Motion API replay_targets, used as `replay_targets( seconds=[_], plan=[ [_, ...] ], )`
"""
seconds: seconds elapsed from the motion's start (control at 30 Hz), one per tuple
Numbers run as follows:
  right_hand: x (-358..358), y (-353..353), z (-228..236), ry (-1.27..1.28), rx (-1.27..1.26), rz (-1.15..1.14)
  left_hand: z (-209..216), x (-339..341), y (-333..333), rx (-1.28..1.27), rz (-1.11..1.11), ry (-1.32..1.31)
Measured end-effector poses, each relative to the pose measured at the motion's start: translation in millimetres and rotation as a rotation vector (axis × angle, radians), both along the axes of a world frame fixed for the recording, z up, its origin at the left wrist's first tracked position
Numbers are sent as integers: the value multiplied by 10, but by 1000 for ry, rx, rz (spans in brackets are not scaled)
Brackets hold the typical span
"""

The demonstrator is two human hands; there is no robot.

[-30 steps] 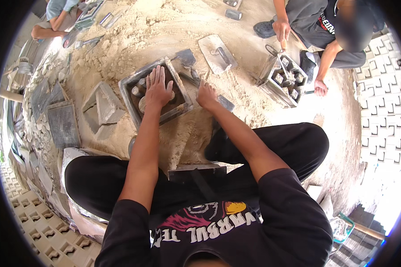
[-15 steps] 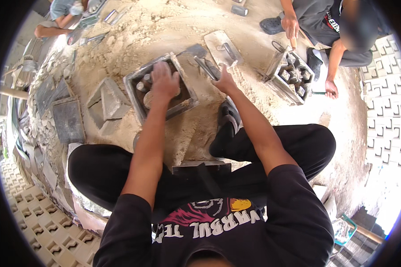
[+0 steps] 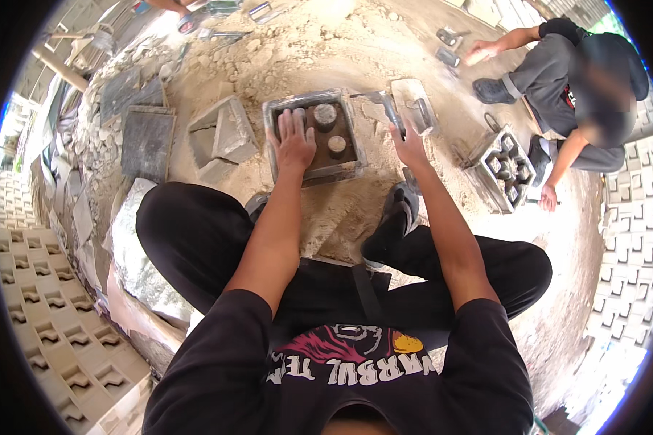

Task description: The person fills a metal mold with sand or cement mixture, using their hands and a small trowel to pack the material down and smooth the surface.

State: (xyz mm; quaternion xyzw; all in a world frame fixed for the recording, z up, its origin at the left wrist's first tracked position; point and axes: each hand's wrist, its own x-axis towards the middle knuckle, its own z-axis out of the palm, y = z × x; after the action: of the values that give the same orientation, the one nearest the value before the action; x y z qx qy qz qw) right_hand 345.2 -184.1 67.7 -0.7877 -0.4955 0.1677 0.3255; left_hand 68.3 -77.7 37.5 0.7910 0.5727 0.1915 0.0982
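Observation:
My left hand (image 3: 294,143) lies with spread fingers over the left part of a square, dusty frame box (image 3: 332,172). Dark sand fills the inside of the box. Two round pale pieces show there, a larger one (image 3: 325,116) at the back and a smaller one (image 3: 337,146) nearer me. Whatever is under my left palm is hidden. To the right of the box, my right hand (image 3: 411,148) is closed round the handle of a trowel (image 3: 389,109). Its dark, thin blade points back and left, toward the box's far right corner.
A flat float with a handle (image 3: 413,105) lies beyond my right hand. Right of it stands a mould box with star-shaped hollows (image 3: 511,167), beside a seated co-worker (image 3: 559,87). Broken grey blocks (image 3: 228,134) and a dark slab (image 3: 146,141) lie left, before heaped sand (image 3: 297,47).
The whole view has shifted, so the scene sits further right. My left hand has moved toward the box's left side, uncovering the right. The co-worker's one hand has left the star-hollowed box.

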Motion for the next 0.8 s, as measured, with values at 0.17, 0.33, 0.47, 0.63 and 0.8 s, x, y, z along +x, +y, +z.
replay_targets(
  seconds=[0.17,0.33,0.47,0.63,0.8],
  plan=[
    [-240,27,85,-65,-89,-105,-97,-38,-146,63,30,87],
    [-427,97,259,-137,0,-203,49,330,-498,9,-395,-77],
    [-294,214,343,-221,267,-195,53,610,-670,83,-713,-29],
    [-263,319,483,-187,337,-225,75,824,-404,67,-763,63],
    [-287,317,635,-34,311,-261,53,966,74,24,-667,131]
  ],
)
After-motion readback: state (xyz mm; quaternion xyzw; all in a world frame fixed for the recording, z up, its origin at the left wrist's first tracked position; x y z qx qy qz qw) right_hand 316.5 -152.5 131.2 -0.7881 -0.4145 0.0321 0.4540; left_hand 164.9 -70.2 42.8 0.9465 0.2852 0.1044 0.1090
